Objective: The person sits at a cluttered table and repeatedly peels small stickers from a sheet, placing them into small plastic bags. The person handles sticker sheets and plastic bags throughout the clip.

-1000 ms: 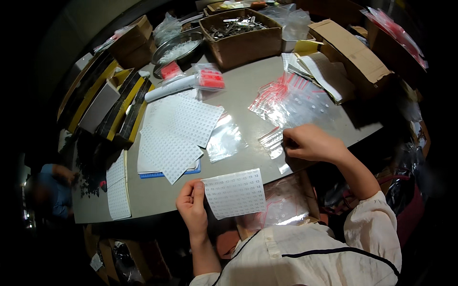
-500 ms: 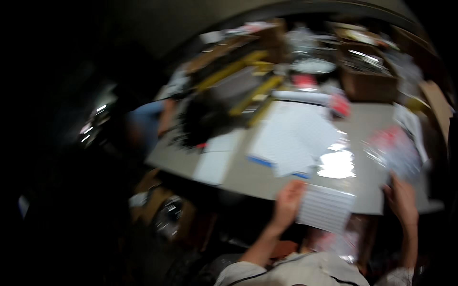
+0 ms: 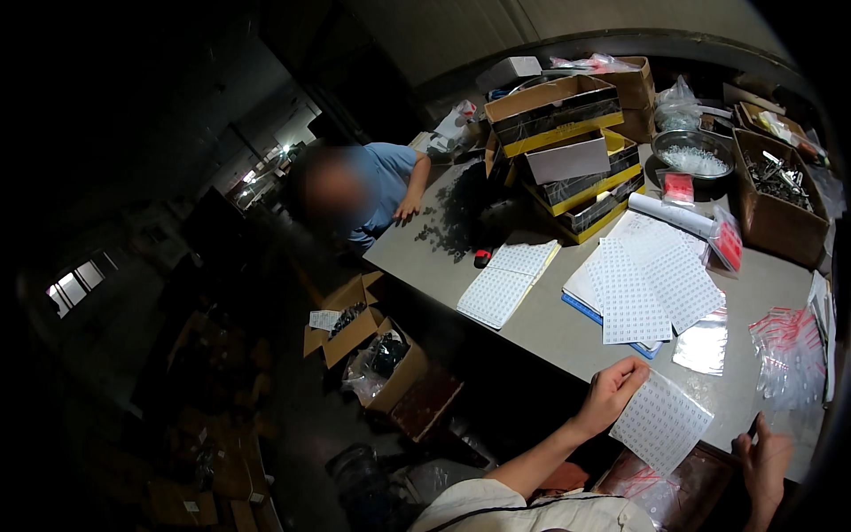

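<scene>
Number-printed sheet [image 3: 665, 426] is pinched by left hand [image 3: 612, 396]; right of sheet, right hand [image 3: 766, 461] is seen, grip can't be told

On the grey tabletop [image 3: 539, 321], passage is left between the label booklet [image 3: 507, 282] and the fanned label sheets [image 3: 631, 297], and between the clear bag [image 3: 703, 344] and the red-striped zip bags [image 3: 787, 355]. The far side is blocked by stacked boxes [image 3: 554, 120] and a metal bowl [image 3: 698, 181].
</scene>
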`<state>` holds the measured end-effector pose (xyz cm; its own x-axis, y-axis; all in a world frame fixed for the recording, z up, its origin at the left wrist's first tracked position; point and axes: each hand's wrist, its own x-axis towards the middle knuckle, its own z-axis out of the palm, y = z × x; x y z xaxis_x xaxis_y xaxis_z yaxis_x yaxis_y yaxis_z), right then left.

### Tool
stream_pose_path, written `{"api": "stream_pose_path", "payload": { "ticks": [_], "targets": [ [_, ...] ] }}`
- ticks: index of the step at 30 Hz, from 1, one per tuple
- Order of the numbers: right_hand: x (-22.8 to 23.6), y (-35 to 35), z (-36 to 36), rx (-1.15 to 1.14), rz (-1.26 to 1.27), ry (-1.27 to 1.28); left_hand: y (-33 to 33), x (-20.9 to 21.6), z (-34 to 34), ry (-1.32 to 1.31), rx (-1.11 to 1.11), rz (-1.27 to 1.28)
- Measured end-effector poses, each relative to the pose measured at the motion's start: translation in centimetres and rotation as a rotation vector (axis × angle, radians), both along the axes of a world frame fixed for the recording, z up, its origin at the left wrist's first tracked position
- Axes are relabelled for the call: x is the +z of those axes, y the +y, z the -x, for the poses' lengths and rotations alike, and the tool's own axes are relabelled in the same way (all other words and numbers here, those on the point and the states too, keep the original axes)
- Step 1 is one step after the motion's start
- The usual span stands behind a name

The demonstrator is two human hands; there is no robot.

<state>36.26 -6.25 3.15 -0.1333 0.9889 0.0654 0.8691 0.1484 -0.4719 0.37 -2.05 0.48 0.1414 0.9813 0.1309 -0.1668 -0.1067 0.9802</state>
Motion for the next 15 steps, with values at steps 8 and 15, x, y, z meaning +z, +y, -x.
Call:
{"api": "stream_pose_path", "payload": {
  "ticks": [8,15],
  "targets": [
    [6.3,-2.6,6.1,0.035,0.324,-0.439,-0.2,-0.5,0.1,0.014,-0.017,0.024],
    [0.5,-3.2,3.0,0.064,-0.015,-0.341,0.0,0.0,-0.1,0.123,-0.016,0.003]
  ]
}}
